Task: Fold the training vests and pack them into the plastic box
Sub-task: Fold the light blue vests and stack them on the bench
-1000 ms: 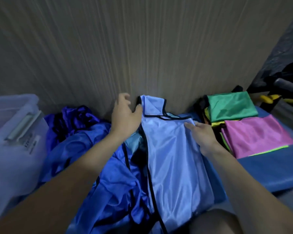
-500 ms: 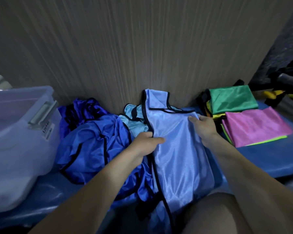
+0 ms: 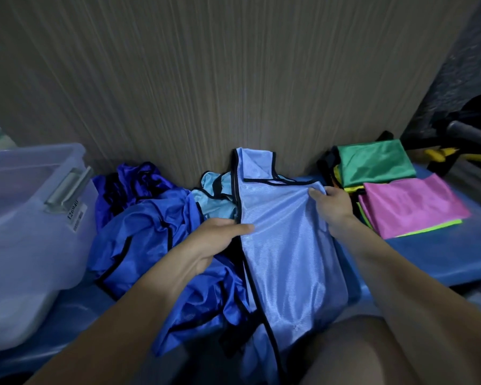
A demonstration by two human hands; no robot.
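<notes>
Your right fingers [image 3: 318, 193] pinch the upper right corner of the light blue vest [image 3: 286, 245], thumb on top and the cloth bunched into creases under it. Your left hand [image 3: 217, 240] grips the same vest at its black-trimmed left edge, thumb [image 3: 242, 228] lying flat over the fabric and the other fingers curled beneath, out of sight. The vest lies lengthwise towards you, already doubled along its length as far as I can judge, its shoulder strap propped against the wooden wall [image 3: 233, 79] and its lower end hanging off the blue surface [image 3: 417, 259] over your knee.

Left of it, a crumpled heap of dark blue vests [image 3: 150, 232] waits unfolded, with a paler turquoise vest [image 3: 215, 204] poking out just beside the strap. On your right, a folded green vest [image 3: 375, 162] and a folded pink vest [image 3: 411, 204] sit stacked on other folded ones, yellow and lime edges showing beneath.

So you seem to be partway: several vests folded, one in hand, a pile still to go, and packing apparently not begun. The plastic box [image 3: 25, 218] stands at your far left, well apart from the folded stack; its cloudy walls and lid area show no vest inside, though I cannot tell for certain.
</notes>
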